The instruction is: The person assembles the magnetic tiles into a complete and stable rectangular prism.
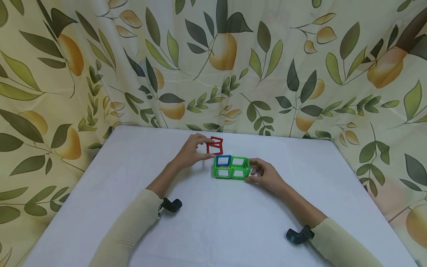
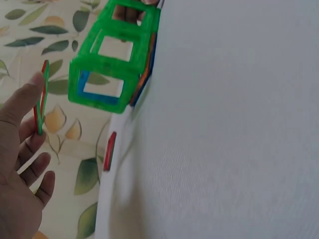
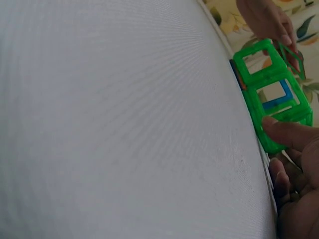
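My left hand pinches a red magnetic tile upright between thumb and fingers. This tile shows a green edge in the left wrist view. Just below and to its right stands a box-like block of green magnetic tiles on the table, with a blue tile at its left rear top. My right hand grips the right end of the block, its thumb on the near side. A second red tile lies on the table near the far edge.
A white cloth covers the table. Behind it hangs a curtain printed with leaves and fruit. Black wrist cameras sit at the left cuff and the right cuff.
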A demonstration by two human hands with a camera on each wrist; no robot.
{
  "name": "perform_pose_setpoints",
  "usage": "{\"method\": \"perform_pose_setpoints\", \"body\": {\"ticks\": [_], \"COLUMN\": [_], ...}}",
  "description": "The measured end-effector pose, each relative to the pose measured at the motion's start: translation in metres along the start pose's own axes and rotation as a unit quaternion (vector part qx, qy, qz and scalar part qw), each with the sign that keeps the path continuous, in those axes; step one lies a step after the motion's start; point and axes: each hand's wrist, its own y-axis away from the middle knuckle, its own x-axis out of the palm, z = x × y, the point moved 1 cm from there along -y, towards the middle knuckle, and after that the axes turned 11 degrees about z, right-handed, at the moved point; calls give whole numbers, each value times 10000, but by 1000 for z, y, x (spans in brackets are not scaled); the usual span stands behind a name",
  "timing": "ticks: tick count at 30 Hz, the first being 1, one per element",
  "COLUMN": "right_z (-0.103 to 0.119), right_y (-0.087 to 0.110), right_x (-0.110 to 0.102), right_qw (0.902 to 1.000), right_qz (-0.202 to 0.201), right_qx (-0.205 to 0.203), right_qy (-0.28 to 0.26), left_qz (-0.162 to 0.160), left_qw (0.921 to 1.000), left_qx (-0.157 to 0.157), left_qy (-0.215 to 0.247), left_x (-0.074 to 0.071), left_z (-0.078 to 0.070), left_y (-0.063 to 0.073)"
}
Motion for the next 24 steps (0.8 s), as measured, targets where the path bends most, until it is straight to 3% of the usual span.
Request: {"method": "perform_pose_setpoints", "body": {"ticks": [7,16,24], "right_z": [-1,2,-29], "right_y": [0,1,-9], "right_x": [0,1,-1], "right_qw": [10000,9999,10000], "right_qz": [6,11,-35], "right_qx": [27,-37,-12], "right_qy": [36,99,78], "left_qz": [169,390,487], "left_qw": [9996,9992,9985], "left_qx": [152,100,199], "left_qy": [155,-73,-133], "left_x": [10,20,26], "left_z": [-17,-21,-21], "left_y": [0,-1,-1]}}
